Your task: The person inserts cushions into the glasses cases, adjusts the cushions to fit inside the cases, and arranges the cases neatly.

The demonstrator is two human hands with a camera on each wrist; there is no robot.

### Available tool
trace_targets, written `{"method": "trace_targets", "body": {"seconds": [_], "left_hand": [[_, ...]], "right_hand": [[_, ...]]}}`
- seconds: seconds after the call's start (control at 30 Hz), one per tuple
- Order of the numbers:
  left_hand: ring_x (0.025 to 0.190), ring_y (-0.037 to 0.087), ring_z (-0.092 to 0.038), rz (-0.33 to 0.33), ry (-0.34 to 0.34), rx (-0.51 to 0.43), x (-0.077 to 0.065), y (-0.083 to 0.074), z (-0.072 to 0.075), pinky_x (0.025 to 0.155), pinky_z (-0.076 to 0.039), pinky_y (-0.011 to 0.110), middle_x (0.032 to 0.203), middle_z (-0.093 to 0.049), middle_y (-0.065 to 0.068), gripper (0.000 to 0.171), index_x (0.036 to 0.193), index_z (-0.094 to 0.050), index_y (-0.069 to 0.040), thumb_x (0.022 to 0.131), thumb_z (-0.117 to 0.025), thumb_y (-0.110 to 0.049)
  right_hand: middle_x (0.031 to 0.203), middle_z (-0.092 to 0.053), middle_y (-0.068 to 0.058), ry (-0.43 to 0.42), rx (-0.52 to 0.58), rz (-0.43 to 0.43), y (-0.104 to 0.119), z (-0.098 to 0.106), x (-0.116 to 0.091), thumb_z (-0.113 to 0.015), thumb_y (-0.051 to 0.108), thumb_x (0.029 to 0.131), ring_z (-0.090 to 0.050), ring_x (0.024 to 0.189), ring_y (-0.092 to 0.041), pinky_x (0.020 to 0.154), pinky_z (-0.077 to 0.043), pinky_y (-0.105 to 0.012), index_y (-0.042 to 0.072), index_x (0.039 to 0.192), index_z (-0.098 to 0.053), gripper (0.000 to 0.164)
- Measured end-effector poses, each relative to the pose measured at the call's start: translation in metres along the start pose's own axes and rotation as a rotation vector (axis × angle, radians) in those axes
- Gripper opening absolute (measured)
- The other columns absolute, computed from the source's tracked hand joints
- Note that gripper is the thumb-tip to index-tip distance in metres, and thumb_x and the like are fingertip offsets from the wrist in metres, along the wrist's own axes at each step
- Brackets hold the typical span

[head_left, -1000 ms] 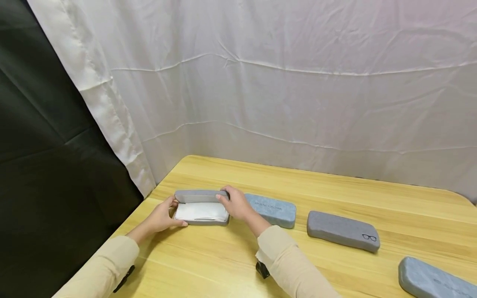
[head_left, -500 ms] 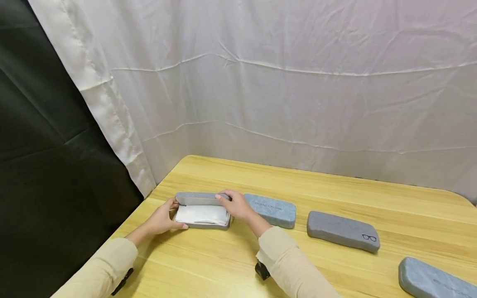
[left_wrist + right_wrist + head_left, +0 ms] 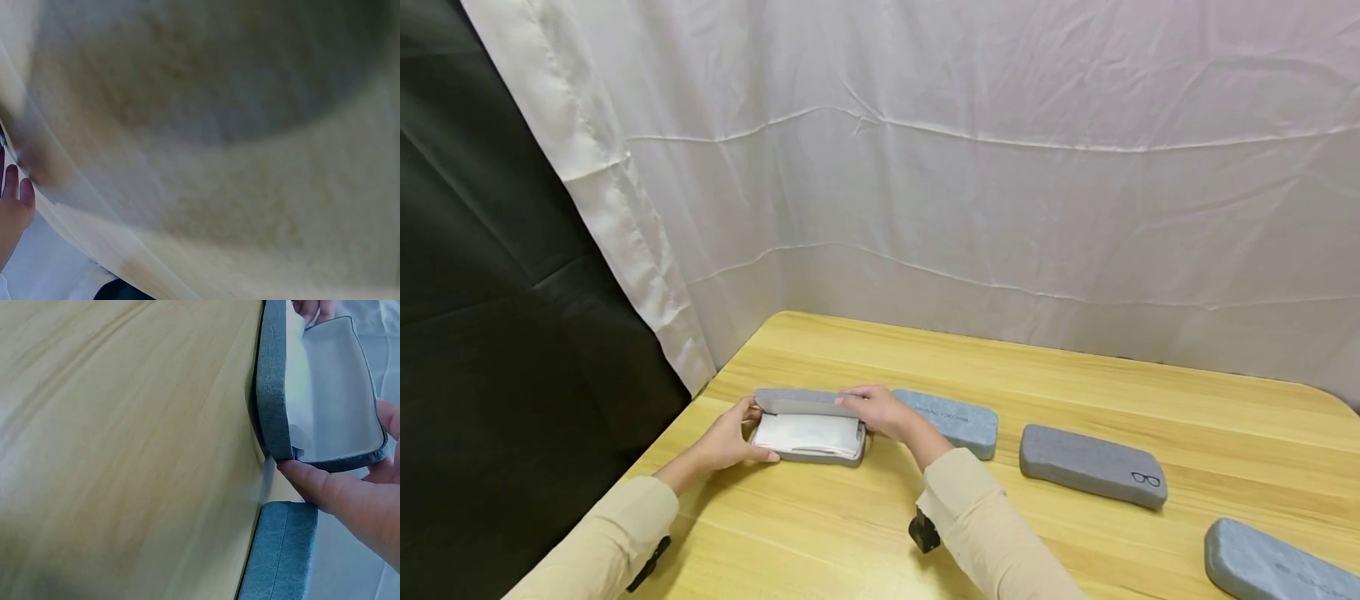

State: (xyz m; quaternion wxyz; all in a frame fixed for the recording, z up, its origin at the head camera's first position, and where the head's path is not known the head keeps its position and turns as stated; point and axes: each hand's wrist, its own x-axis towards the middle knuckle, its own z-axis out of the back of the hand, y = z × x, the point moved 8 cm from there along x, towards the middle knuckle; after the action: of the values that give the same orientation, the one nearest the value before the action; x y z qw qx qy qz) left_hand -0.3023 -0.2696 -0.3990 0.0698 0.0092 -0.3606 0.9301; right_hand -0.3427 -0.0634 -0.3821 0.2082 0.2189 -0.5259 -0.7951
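Note:
A grey glasses case (image 3: 805,402) stands open at the far left of the table, its lid raised at the back. Inside its base lies a flat white cloth or pouch (image 3: 808,433). My left hand (image 3: 724,439) grips the case's left end, thumb at the front. My right hand (image 3: 887,414) holds the right end; in the right wrist view its thumb (image 3: 306,478) touches the base's corner while fingers lie behind the pale-lined lid (image 3: 337,387). Only part of my left hand (image 3: 14,203) shows at the left wrist view's edge.
A blue glasses case (image 3: 955,423) lies just right of my right hand. Farther right are a grey case (image 3: 1090,465) with a glasses print and another blue case (image 3: 1277,562). A white curtain (image 3: 962,208) hangs behind the wooden table (image 3: 820,533).
The open case has shifted slightly toward me, and its lid leans a little farther forward. My right hand has moved slightly down with it; my left hand keeps its grip.

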Motion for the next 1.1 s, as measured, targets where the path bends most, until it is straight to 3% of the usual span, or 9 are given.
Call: {"method": "trace_targets", "body": {"seconds": [0.2,0.5,0.6,0.67,0.77,0.87,1.0,1.1], "left_hand": [[0.12,0.045,-0.045,0.012,-0.002,0.013,-0.001,0.001,0.0,0.104,-0.029,0.057,0.122,-0.053,0.029,0.094,0.13,-0.032,0.01,0.062,-0.087,-0.023],[0.12,0.045,-0.045,0.006,0.004,0.032,-0.001,0.003,-0.001,0.103,-0.033,0.056,0.122,-0.054,0.028,0.099,0.133,-0.028,0.011,0.063,-0.086,-0.028],[0.119,0.045,-0.046,-0.002,0.0,0.035,-0.002,0.003,0.0,0.101,-0.034,0.056,0.119,-0.055,0.027,0.095,0.13,-0.031,0.009,0.062,-0.086,-0.028],[0.119,0.045,-0.046,-0.003,-0.002,0.037,-0.002,0.003,0.0,0.101,-0.035,0.056,0.119,-0.055,0.027,0.093,0.129,-0.033,0.008,0.062,-0.086,-0.028],[0.119,0.046,-0.046,-0.007,-0.003,0.044,-0.002,0.002,0.0,0.1,-0.036,0.056,0.118,-0.055,0.028,0.091,0.128,-0.035,0.008,0.062,-0.086,-0.028],[0.119,0.047,-0.046,-0.008,-0.006,0.032,-0.003,0.001,0.001,0.101,-0.035,0.057,0.119,-0.056,0.028,0.09,0.128,-0.036,0.006,0.062,-0.086,-0.026],[0.119,0.046,-0.046,-0.021,-0.011,0.014,-0.003,0.0,0.001,0.1,-0.036,0.056,0.123,-0.054,0.028,0.089,0.129,-0.036,0.004,0.061,-0.087,-0.025],[0.119,0.046,-0.047,-0.029,-0.012,0.016,-0.004,-0.001,0.002,0.099,-0.038,0.055,0.127,-0.05,0.029,0.09,0.129,-0.036,0.003,0.061,-0.087,-0.025]], "right_hand": [[0.138,-0.048,-0.014,0.05,0.014,0.004,0.002,-0.003,-0.003,-0.049,0.027,0.096,-0.043,0.129,-0.032,0.104,-0.039,-0.045,0.009,0.132,-0.052,0.041],[0.132,-0.052,-0.016,0.051,-0.015,0.008,0.002,-0.004,-0.003,-0.052,0.023,0.095,-0.045,0.126,-0.034,0.102,-0.039,-0.049,0.01,0.129,-0.054,0.036],[0.121,-0.056,-0.014,0.054,-0.057,0.015,0.002,-0.005,-0.003,-0.052,0.023,0.095,-0.052,0.113,-0.029,0.093,-0.046,-0.045,0.011,0.126,-0.055,0.034],[0.104,-0.057,-0.009,0.061,-0.088,0.035,0.003,-0.005,-0.003,-0.052,0.022,0.095,-0.055,0.095,-0.022,0.081,-0.048,-0.038,0.011,0.124,-0.056,0.031],[0.074,-0.045,0.0,0.074,-0.126,0.077,0.005,-0.007,-0.004,-0.052,0.02,0.095,-0.042,0.067,-0.014,0.063,-0.039,-0.028,0.009,0.122,-0.056,0.029],[0.062,-0.028,0.003,0.083,-0.143,0.119,0.006,-0.009,-0.005,-0.052,0.018,0.095,-0.027,0.057,-0.013,0.057,-0.029,-0.025,0.007,0.12,-0.056,0.028],[0.068,-0.04,0.001,0.081,-0.18,0.171,0.009,-0.01,-0.007,-0.052,0.018,0.095,-0.03,0.06,-0.013,0.058,-0.031,-0.024,0.005,0.118,-0.056,0.027],[0.099,-0.057,-0.007,0.079,-0.222,0.199,0.012,-0.011,-0.009,-0.052,0.019,0.095,-0.047,0.076,-0.015,0.069,-0.042,-0.029,0.005,0.117,-0.056,0.026]]}}
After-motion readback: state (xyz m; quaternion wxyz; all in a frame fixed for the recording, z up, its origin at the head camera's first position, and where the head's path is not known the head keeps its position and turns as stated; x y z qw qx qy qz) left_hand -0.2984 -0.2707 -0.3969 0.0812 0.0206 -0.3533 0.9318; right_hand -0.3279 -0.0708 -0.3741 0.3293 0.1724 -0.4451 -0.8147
